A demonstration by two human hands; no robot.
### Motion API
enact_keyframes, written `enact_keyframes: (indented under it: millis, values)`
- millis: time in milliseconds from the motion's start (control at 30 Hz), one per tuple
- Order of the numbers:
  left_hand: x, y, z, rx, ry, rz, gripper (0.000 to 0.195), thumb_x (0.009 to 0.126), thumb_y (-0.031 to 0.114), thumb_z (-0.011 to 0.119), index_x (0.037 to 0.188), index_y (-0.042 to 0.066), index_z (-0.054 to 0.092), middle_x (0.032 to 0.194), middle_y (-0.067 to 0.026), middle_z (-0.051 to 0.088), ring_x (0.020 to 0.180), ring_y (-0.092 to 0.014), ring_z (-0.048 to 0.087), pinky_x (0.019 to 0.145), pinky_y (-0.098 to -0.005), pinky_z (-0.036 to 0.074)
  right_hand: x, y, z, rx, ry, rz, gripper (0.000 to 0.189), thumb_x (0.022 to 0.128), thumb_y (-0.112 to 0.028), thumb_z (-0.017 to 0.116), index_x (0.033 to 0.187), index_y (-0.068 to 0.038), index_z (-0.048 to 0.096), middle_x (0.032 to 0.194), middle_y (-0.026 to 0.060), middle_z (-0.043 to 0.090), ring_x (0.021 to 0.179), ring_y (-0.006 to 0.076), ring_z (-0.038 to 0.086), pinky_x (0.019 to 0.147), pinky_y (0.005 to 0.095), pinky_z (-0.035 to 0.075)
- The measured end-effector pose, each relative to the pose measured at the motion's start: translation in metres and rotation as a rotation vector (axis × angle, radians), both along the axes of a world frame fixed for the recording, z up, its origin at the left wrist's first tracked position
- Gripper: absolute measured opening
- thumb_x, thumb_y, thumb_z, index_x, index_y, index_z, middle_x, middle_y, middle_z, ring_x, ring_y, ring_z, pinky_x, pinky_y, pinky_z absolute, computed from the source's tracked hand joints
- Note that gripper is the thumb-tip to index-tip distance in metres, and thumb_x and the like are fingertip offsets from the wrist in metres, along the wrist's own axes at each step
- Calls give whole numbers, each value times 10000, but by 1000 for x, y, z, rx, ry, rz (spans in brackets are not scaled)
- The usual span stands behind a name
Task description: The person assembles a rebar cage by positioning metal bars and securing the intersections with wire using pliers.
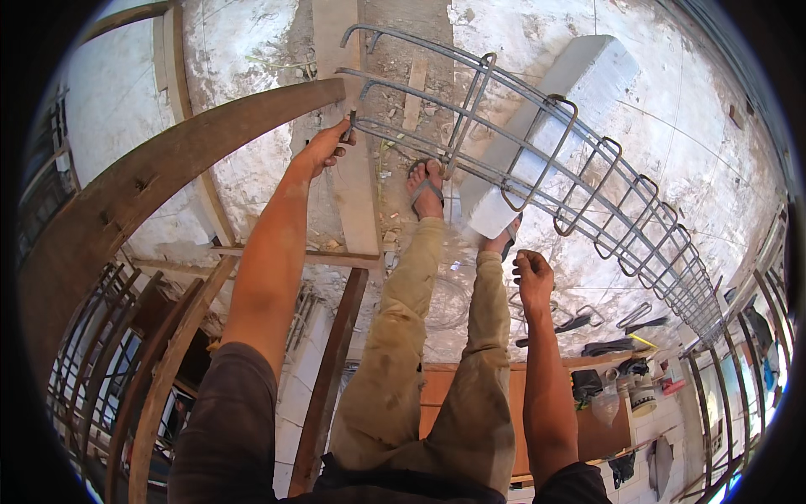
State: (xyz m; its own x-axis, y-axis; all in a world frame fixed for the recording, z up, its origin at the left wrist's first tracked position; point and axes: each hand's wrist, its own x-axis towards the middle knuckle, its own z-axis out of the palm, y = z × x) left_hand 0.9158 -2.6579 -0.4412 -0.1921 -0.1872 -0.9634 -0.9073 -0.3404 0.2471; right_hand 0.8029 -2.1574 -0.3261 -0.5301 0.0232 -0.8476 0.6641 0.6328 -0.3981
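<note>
A long steel rebar cage (554, 160) with rectangular stirrups runs from the upper middle down to the lower right. Its near bars end in hooks. My left hand (330, 146) grips the hooked end of the lowest rebar, at the cage's left end. My right hand (534, 277) is below the cage, near my right foot, its fingers curled with the fingertips together; whether something thin is between them cannot be told. A pale rectangular block or beam (535, 135) lies under the cage, reaching down to my right foot.
A curved wooden board (151, 170) arches across the left. A wooden plank (356, 208) lies on the rubble-strewn floor beside my left foot. Loose bent stirrups (585, 315) lie at the right, above black bags (587, 383) and a bucket (642, 400). Timber rails stand at lower left.
</note>
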Motion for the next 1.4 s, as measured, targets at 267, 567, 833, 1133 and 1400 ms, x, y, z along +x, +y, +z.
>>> enact_keyframes:
  millis: [267, 567, 833, 1133, 1400]
  values:
    - [-4, 47, -3, -253, 122, 226, 468, 1021, 552, 555, 895, 114, 657, 792, 59, 540, 624, -35, 402, 473, -204, 257, 40, 36, 11, 36, -117, -35, 241, 988, -202, 659, 1106, 7, 686, 867, 63, 708, 717, 122, 647, 626, 273, 521]
    - [0, 29, -19, -251, 223, 346, 391, 1015, 509, 608, 910, 135, 648, 772, 79, 505, 619, -18, 409, 478, -199, 256, 37, 33, 12, -5, -135, -47, 255, 996, -228, 664, 1128, -10, 678, 932, 55, 712, 746, 122, 638, 648, 272, 522]
    - [-30, 2, -2, -264, 205, 77, 443, 964, 533, 673, 1042, 118, 806, 757, 54, 564, 679, -83, 421, 602, -252, 342, 34, 30, 11, 1, -140, 16, 245, 990, -229, 661, 1105, -15, 688, 920, 51, 708, 739, 124, 632, 665, 277, 518]
    - [-65, -27, 25, -180, 123, -266, 531, 942, 496, 681, 1209, 41, 737, 1102, -47, 651, 832, -144, 516, 655, -298, 426, -18, -34, -5, -102, 105, 54, 275, 988, -196, 647, 1114, 47, 676, 879, 67, 684, 729, 116, 582, 651, 281, 478]
    - [-75, -18, 14, -777, 324, -99, 548, 920, 319, 747, 1349, 1, 626, 988, -138, 731, 904, -181, 677, 793, -319, 528, -84, -64, -29, -82, 287, 43, 303, 982, -229, 666, 1102, 48, 689, 898, 109, 720, 771, 159, 659, 700, 309, 529]
